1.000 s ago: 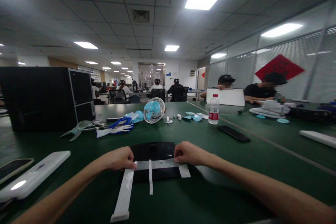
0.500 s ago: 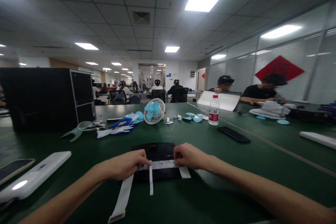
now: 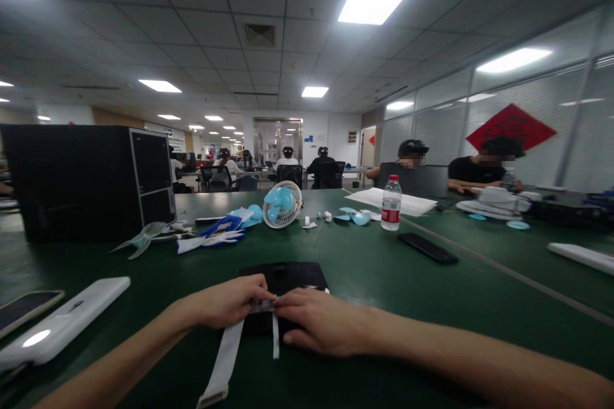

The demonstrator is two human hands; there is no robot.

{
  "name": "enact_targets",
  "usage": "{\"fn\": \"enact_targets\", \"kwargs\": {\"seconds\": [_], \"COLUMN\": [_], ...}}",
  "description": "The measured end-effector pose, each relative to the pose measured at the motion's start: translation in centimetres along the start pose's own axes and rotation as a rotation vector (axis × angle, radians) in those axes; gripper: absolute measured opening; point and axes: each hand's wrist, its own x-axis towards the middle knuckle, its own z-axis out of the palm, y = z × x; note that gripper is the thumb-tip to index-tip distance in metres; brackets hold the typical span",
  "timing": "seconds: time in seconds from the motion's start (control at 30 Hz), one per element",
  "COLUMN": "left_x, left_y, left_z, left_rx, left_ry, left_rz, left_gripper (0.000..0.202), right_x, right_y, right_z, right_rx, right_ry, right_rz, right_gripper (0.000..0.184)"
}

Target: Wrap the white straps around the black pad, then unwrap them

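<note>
In office [image 3: 339, 131], at green table [image 3: 364, 262], near two white strips [image 3: 228, 358], with left fingers [image 3: 255, 284] narrow, grip unclear, right fingers [image 3: 293, 308] wide.

No readable text, only blurred markings on the bottle label [image 3: 390, 206] and red diamond sign [image 3: 509, 128].

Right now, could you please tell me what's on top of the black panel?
The left hand and right hand cover part of the black panel; a narrow white strip and wide white strip extend past its near edge. What the hands cover is hidden.
</note>
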Motion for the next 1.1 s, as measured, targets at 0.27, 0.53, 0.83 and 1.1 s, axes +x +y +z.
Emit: {"fn": "enact_targets", "kwargs": {"seconds": [0.27,0.53,0.83,1.1], "left_x": [0.1,0.0,-0.1,-0.1], "left_y": [-0.2,0.2,0.3,0.3], "left_z": [0.1,0.0,0.0,0.1], "left_rx": [0.019,0.026,0.014,0.026], "left_ry": [0.013,0.011,0.013,0.028], "left_rz": [-0.001,-0.004,-0.002,-0.001], "left_gripper": [0.037,0.036,0.037,0.043], "right_x": [0.5,-0.2,-1.1,-1.6], "right_y": [0.4,-0.5,-1.0,-1.2], "right_z": [0.7,1.0,1.2,1.2], "right_rx": [-0.017,-0.058,-0.077,-0.133], "right_ry": [-0.001,0.010,-0.018,-0.031], "right_rz": [0.020,-0.003,-0.042,-0.105], "right_gripper": [0.050,0.053,0.056,0.052]}}
